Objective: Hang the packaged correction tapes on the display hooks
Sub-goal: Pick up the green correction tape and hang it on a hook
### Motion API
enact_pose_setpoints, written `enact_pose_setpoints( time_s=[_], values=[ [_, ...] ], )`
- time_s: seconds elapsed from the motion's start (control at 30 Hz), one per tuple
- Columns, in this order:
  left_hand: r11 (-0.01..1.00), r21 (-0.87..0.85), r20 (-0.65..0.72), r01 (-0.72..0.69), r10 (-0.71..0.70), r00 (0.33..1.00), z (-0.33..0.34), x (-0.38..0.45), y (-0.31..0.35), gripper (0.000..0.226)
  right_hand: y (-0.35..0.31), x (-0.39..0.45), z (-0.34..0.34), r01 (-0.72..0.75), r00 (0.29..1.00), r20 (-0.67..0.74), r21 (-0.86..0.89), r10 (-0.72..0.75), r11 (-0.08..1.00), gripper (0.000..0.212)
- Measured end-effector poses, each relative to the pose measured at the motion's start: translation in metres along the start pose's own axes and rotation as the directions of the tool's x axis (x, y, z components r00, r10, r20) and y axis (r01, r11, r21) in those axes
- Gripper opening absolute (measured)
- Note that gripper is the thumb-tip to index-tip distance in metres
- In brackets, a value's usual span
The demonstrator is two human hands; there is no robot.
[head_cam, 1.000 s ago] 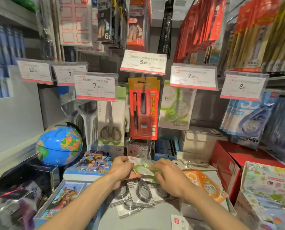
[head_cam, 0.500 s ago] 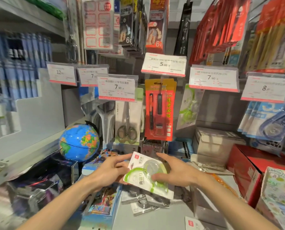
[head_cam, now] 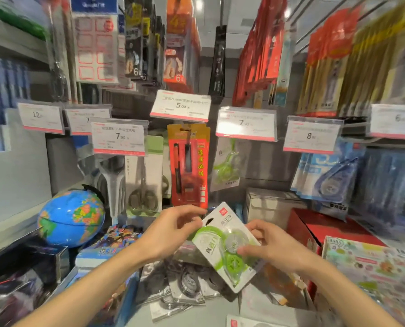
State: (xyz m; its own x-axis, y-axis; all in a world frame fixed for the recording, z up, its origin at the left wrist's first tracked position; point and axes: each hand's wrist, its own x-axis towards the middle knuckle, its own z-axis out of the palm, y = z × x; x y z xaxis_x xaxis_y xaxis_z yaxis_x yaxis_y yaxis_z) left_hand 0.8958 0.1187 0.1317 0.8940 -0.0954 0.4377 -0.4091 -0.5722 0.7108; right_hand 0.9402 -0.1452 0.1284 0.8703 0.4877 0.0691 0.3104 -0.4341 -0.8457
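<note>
I hold a green and white packaged correction tape (head_cam: 222,241) in both hands, tilted with its hang hole toward the upper left. My left hand (head_cam: 173,232) pinches its top left corner. My right hand (head_cam: 270,246) grips its right side with the thumb across the front. One same green packaged tape (head_cam: 226,166) hangs on a display hook under the 7.90 price tag (head_cam: 245,123). Several black packaged tapes (head_cam: 185,286) lie in a loose pile on the shelf below my hands.
An orange pen pack (head_cam: 188,166) and scissors (head_cam: 145,185) hang to the left of the green tape's hook. Blue tape packs (head_cam: 326,173) hang at the right. A globe (head_cam: 71,218), a red box (head_cam: 319,230) and a grey box (head_cam: 270,206) stand on the shelf.
Both hands lifted the green tape pack off the pile and raised it toward the hooks, turning it more upright. The camera tilted up and shifted.
</note>
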Motion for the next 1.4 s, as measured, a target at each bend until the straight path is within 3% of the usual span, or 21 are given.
enact_pose_setpoints(
  time_s=[0.13,0.37,0.47,0.83,1.4],
  values=[
    [0.990,0.090,-0.150,-0.110,0.123,0.981,0.000,0.015,0.034,0.022,-0.009,-0.019,-0.021,0.107,0.975,-0.198,0.027,-0.100,0.994,0.037],
    [0.957,-0.136,-0.353,-0.255,0.194,0.915,-0.013,0.036,0.088,0.013,-0.023,-0.029,-0.031,0.274,0.862,-0.458,0.058,-0.219,0.960,0.034],
    [0.940,-0.119,-0.358,-0.320,0.260,0.897,-0.020,0.035,0.106,0.018,-0.031,-0.030,-0.031,0.329,0.828,-0.507,0.091,-0.241,0.940,0.035],
    [0.915,-0.049,-0.351,-0.400,0.359,0.865,-0.024,0.026,0.123,0.040,-0.060,-0.022,-0.024,0.450,0.766,-0.574,0.159,-0.289,0.879,0.040],
    [0.949,-0.001,-0.321,-0.317,0.300,0.899,-0.024,0.028,0.108,0.042,-0.077,0.014,-0.019,0.351,0.802,-0.575,0.228,-0.165,0.908,0.045]
  ],
)
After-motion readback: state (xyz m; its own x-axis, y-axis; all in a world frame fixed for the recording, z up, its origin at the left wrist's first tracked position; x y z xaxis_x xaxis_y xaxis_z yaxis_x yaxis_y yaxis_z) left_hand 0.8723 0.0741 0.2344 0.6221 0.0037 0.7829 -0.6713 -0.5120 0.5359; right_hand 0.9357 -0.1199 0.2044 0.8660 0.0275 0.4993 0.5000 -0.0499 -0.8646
